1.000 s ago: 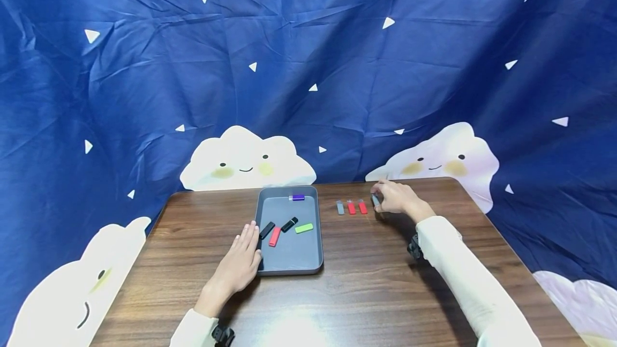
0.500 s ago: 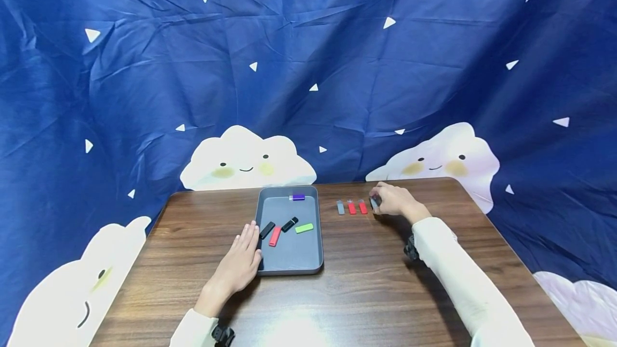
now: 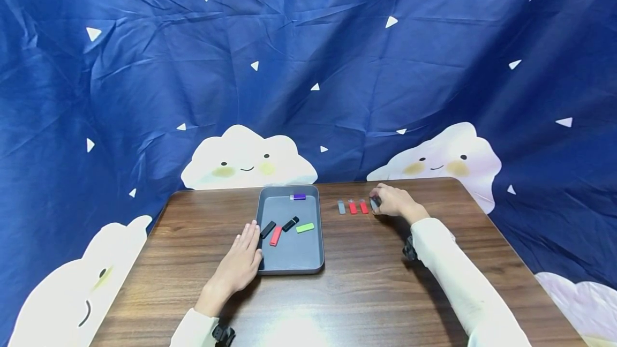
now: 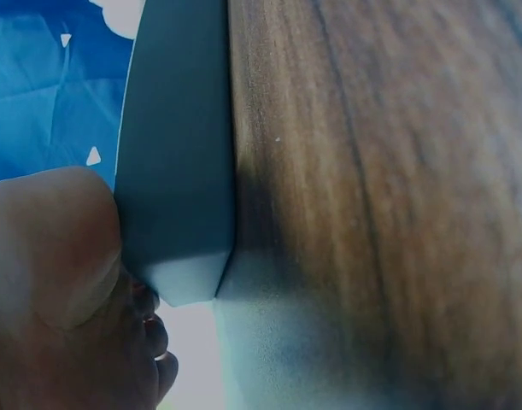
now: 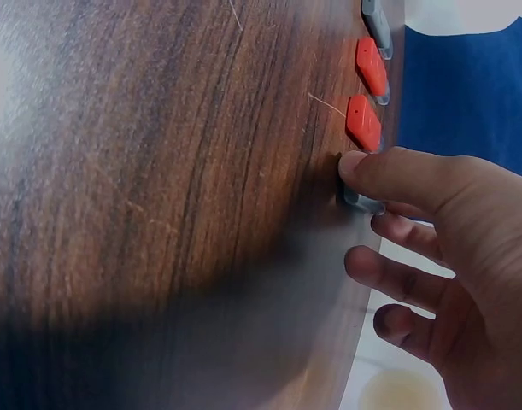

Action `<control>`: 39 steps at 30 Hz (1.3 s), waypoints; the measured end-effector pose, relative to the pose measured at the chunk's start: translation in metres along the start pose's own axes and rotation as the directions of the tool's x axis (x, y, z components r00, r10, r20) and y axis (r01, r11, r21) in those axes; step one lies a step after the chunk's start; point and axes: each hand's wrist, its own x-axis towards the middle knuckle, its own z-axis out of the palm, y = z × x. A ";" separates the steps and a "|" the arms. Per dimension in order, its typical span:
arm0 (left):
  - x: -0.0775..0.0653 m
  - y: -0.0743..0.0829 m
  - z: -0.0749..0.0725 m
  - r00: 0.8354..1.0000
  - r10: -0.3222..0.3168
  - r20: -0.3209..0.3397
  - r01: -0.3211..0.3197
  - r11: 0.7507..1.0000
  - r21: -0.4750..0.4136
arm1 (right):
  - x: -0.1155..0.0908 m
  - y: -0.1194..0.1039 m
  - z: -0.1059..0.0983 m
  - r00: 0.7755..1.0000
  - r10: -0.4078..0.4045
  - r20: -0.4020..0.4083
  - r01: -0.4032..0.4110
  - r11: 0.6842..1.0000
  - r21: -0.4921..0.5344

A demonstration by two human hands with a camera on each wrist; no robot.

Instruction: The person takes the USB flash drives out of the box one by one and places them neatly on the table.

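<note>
My right hand [image 3: 394,201] is at the table's far side, thumb and fingers pinching a grey USB stick [image 5: 364,202] low at the tabletop. In the right wrist view the thumb covers part of that stick. Just left of it lie a red USB stick [image 3: 363,206], another red USB stick [image 3: 353,207] and a grey USB stick [image 3: 341,207], in a row. My left hand [image 3: 237,264] has straight fingers laid along the left wall of a grey tray [image 3: 294,270]. Inside the tray are a purple USB stick [image 3: 298,197], a green USB stick [image 3: 305,227], a red USB stick [image 3: 276,236] and two black ones.
Everything stands on a brown wooden table [image 3: 366,293] with rounded far corners. Behind its far edge hangs a blue curtain [image 3: 308,68] with white triangles and clouds. A bright glare lies on the near part of the tabletop.
My right hand has shifted slightly left and toward me, bringing the grey USB stick closer to the row. My left hand and the tray stay where they were.
</note>
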 end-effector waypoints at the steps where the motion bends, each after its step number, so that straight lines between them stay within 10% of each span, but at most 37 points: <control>1: 0.000 0.000 0.000 1.000 0.000 0.002 0.000 1.000 -0.003 | 0.000 0.000 0.001 1.000 0.003 0.001 -0.003 1.000 0.001; 39: -0.002 0.001 -0.003 1.000 0.004 0.000 -0.004 1.000 -0.004 | -0.004 -0.007 -0.015 1.000 -0.016 -0.011 0.016 1.000 -0.003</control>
